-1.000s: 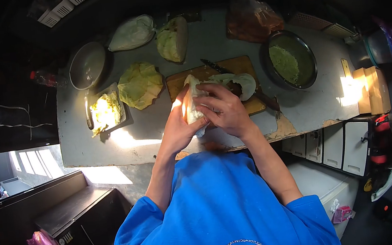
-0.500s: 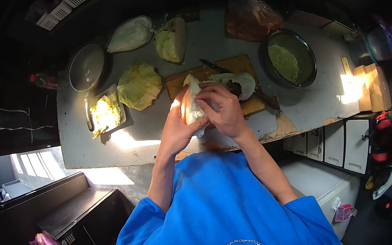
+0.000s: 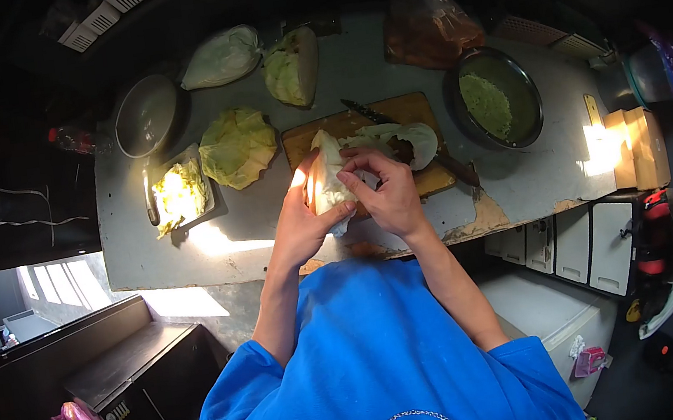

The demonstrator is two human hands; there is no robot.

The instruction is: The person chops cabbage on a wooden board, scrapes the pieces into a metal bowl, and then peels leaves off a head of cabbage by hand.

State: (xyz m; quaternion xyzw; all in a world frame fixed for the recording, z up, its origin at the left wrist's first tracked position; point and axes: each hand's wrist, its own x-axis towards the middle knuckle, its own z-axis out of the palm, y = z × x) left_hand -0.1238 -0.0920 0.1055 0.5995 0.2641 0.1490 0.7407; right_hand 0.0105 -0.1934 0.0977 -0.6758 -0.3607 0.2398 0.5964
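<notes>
In the head view, a pale piece of cabbage (image 3: 328, 193) is held above the near edge of the wooden cutting board (image 3: 296, 146). My left hand (image 3: 300, 221) wraps round its left side, thumb across the front. The fingers of my right hand (image 3: 388, 192) are bent and closed at its right side, gripping the cabbage; the fingertips are partly hidden. A loose cabbage leaf (image 3: 423, 142) lies on the board just beyond my right hand. Under that leaf passes a knife (image 3: 458, 169), its dark blade pointing to the far left.
Left of the board are a flattened cabbage head (image 3: 238, 148), a tray (image 3: 213, 192) of cabbage scraps and an empty bowl (image 3: 146, 115). Behind stand a cut cabbage (image 3: 288, 74) and a white bag (image 3: 224, 57). A metal bowl (image 3: 538, 96) of shredded cabbage and a plastic bag (image 3: 433, 33) are at the right.
Both hands stay round the cabbage piece almost unmoved. My right fingers have shifted slightly on it. The whole view has moved very little.
</notes>
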